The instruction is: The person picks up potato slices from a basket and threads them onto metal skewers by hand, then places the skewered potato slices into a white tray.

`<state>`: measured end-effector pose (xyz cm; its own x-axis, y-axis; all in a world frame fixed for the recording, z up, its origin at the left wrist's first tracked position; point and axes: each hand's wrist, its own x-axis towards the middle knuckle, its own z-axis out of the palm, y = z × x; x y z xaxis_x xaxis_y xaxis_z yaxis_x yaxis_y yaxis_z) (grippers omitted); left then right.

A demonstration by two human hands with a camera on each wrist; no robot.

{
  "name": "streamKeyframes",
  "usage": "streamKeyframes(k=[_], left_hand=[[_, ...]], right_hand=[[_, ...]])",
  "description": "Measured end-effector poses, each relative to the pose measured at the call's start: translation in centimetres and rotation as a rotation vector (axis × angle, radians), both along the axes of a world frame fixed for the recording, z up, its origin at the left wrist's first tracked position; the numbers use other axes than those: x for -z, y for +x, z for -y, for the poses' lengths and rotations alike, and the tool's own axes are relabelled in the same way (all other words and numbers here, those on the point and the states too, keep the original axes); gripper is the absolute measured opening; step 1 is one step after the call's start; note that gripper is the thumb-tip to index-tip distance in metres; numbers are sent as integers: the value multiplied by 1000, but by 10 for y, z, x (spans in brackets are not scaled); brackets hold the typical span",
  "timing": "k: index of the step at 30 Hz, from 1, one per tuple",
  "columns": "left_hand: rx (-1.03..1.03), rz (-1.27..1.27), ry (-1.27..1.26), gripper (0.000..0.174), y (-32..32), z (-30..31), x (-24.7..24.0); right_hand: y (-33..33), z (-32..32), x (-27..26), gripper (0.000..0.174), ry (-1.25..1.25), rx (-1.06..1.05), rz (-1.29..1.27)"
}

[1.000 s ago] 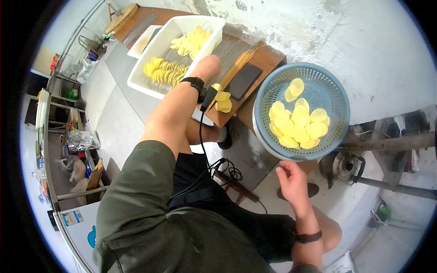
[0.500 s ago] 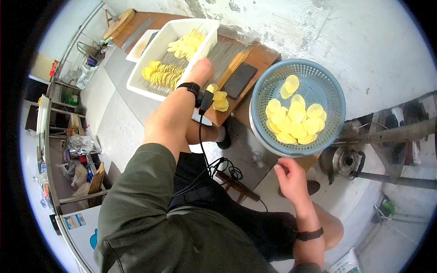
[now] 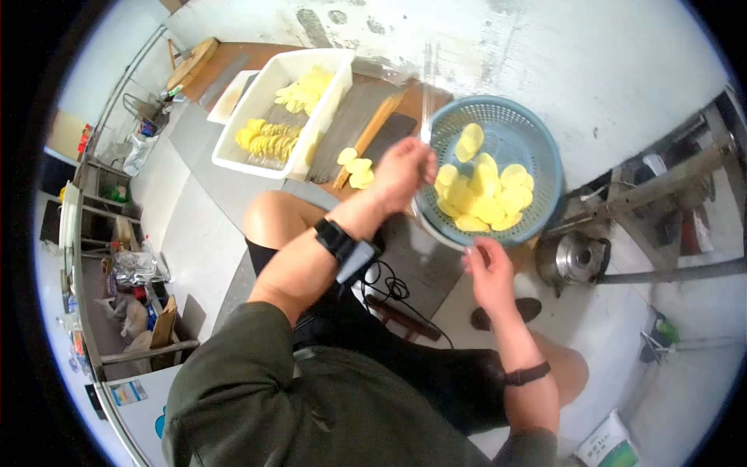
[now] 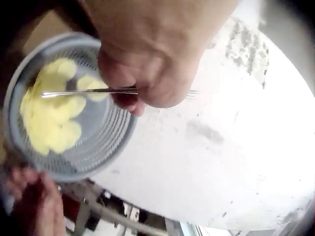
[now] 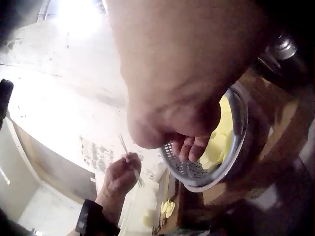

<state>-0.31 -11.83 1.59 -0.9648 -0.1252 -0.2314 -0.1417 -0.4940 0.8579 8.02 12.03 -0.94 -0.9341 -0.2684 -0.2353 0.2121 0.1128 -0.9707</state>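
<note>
My left hand (image 3: 405, 173) grips a few thin metal skewers (image 4: 74, 92), which point up past the colander's left rim in the head view. Beneath them, a blue-grey colander (image 3: 549, 156) holds a heap of thin, round yellow potato slices (image 3: 484, 194). In front of the colander's near rim, my right hand (image 3: 492, 276) is held with loosely bent fingers and nothing in them. The right wrist view shows this hand (image 5: 172, 123) overlapping the colander, while the left hand (image 5: 123, 173) holds the skewers farther off.
A white tray (image 3: 226, 156) to the left holds rows of skewered slices. Beside it are grey skewers (image 3: 342, 117), bamboo sticks (image 3: 377, 124), a dark flat slab (image 3: 398, 131) and a few loose slices (image 3: 358, 166). A metal kettle (image 3: 576, 257) stands right of the colander.
My left hand has moved right from beside the tray to the colander's left rim and now carries skewers. The right hand stays near the colander, its fingers slightly more extended.
</note>
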Motion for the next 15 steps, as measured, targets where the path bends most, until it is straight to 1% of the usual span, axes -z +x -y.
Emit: streamKeyframes(k=[1, 3, 4, 5, 6, 7, 8, 9, 11, 12, 13, 15], left_hand=[[52, -26, 33, 14, 9, -26, 0], [35, 9, 191, 15, 27, -79, 0], [46, 26, 208, 16, 33, -100, 1], [56, 45, 222, 17, 37, -117, 2], [95, 103, 134, 17, 39, -128, 2], [100, 101, 140, 17, 40, -139, 2], [104, 84, 101, 17, 42, -150, 2], [108, 68, 61, 16, 45, -160, 2], [182, 20, 47, 15, 53, -176, 5], [198, 10, 1, 14, 58, -182, 4], [204, 12, -1, 14, 60, -185, 3], [296, 38, -49, 13, 63, -188, 0]], right_hand=[[1, 0, -4, 28, 14, 15, -4], [3, -2, -10, 30, -163, 84, 58], [4, -4, -11, 27, -220, 111, 45], [7, -9, -13, 27, -210, 116, 40], [9, -13, -15, 25, -279, 131, 120], [11, -16, -18, 23, -350, 147, 201], [14, -19, -22, 18, -368, 209, 212], [16, -26, -22, 18, -365, 214, 212], [19, -39, -18, 15, -468, 323, 209], [19, -42, -15, 12, -482, 380, 191], [22, -45, -15, 12, -485, 386, 192], [26, -53, -14, 11, -517, 395, 179]])
